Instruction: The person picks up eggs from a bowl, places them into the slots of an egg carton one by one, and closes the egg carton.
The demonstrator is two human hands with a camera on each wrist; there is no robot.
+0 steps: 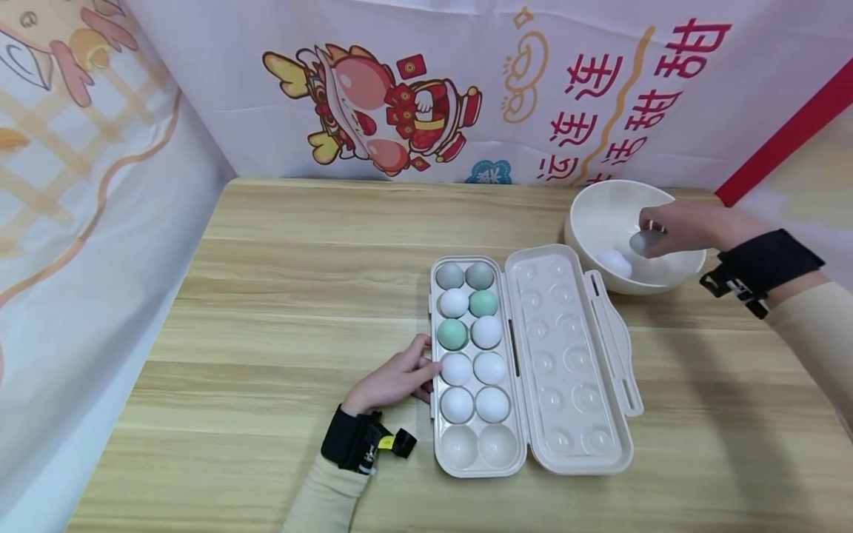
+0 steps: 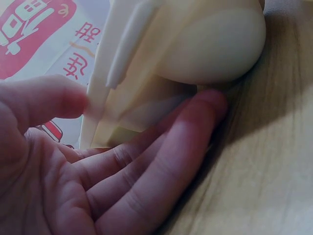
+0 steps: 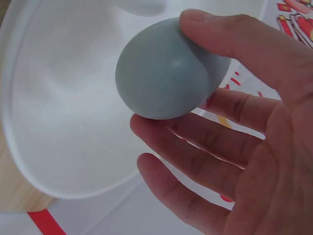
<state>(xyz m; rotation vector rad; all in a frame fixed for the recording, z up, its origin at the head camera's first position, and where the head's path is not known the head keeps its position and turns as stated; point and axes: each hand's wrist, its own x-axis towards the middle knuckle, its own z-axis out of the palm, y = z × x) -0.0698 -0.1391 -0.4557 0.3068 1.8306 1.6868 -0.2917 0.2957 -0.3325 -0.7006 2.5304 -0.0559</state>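
Over the white bowl point(image 1: 603, 215), my right hand point(image 1: 693, 226) pinches a grey-blue egg point(image 3: 164, 71) between its thumb and fingers. A white egg point(image 1: 614, 262) lies in the bowl below. My left hand point(image 1: 393, 377) grips the left edge of an egg carton point(image 1: 478, 469), its thumb at the rim and its fingers underneath against the cups. Two grey-blue eggs fill the carton's far row. Nearer rows hold white eggs point(image 1: 492, 405) and two green eggs point(image 1: 452, 334); the two nearest cups are bare.
The carton's lid point(image 1: 573, 370) lies folded open to the right, with its latch flap point(image 1: 616, 344) outward. The bowl stands at the far right of the wooden table point(image 1: 300, 296), close to the lid's far end. A printed cloth point(image 1: 226, 89) hangs behind the table.
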